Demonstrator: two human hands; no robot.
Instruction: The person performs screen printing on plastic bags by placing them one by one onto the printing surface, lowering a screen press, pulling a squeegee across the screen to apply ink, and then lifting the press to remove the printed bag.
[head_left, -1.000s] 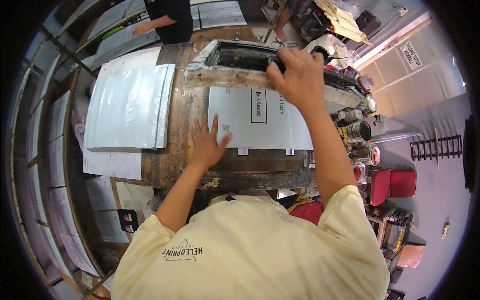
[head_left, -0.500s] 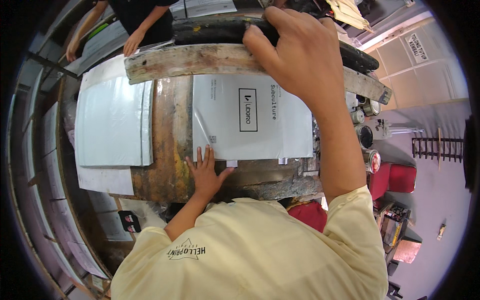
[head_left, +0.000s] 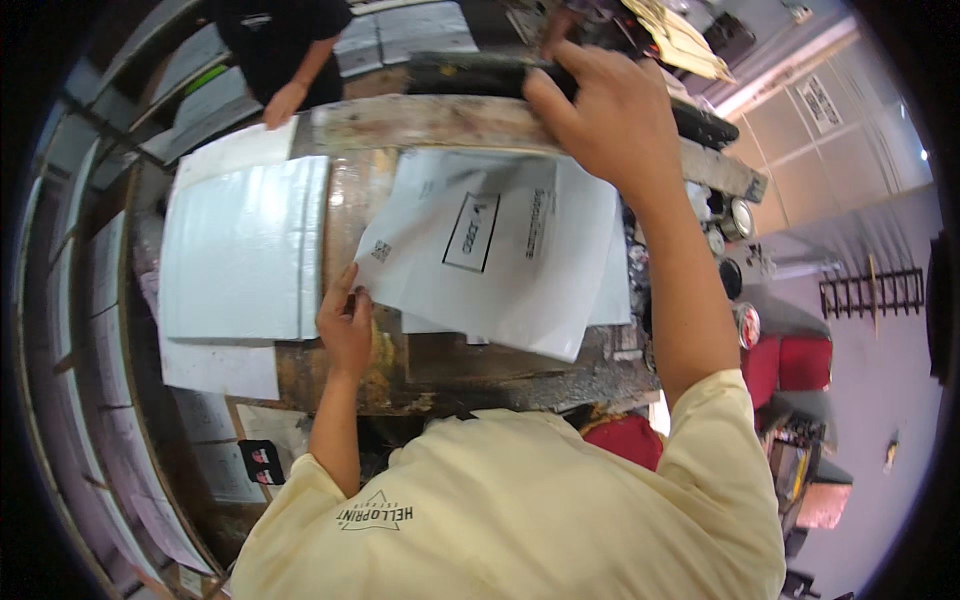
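Observation:
A thin white printed bag (head_left: 520,300) with black lettering, a boxed mark and a square code lies skewed on the stained worktable (head_left: 350,205). Its near left corner is pinched between the fingers of my left hand (head_left: 345,325) and lifted, so the bag bows and its right part overhangs the near side. White sheeting (head_left: 612,285) shows beneath its right side. At the far side my right hand (head_left: 625,120) grips a raised, worn wooden frame (head_left: 430,122). A dark padded bar (head_left: 465,76) runs along behind the frame; my right fingertips are partly hidden there.
A stack of white bags (head_left: 245,250) sits at the left on a pale board. Another person's hand (head_left: 288,103) hangs near the stack's far edge. Paint cans (head_left: 738,220) line the right side, a red chair (head_left: 805,362) stands beyond, and racks (head_left: 110,330) hold sheets at left.
My left hand has gone from lying flat on the bag's near edge to pinching its corner, pulling it left and turning it askew. My right hand stays on the frame.

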